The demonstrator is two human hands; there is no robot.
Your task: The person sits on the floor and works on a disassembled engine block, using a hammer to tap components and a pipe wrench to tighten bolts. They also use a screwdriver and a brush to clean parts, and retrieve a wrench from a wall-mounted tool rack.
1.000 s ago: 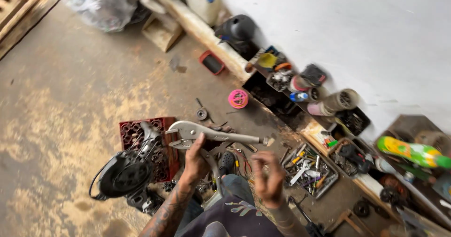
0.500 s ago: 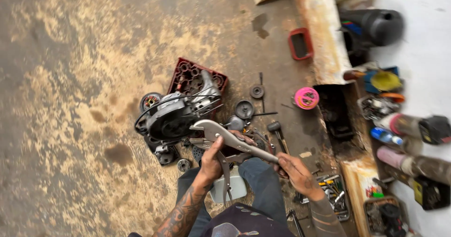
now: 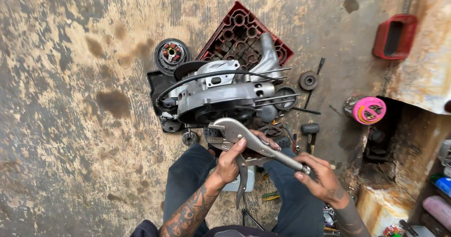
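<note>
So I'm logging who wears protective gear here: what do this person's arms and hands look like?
Both hands are bare, with no gloves. The left hand joins a forearm covered in dark tattoos, with no sleeve showing on it. The right hand also has a tattooed wrist and forearm, partly cut off by the picture's edge. No watch, rings or bands show.

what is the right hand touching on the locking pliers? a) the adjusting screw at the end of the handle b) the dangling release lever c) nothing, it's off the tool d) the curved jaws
a: the right hand has its fingertips on the end of the handle of the locking pliers, while the left hand holds the tool near its middle, in front of the grey engine case.
</note>
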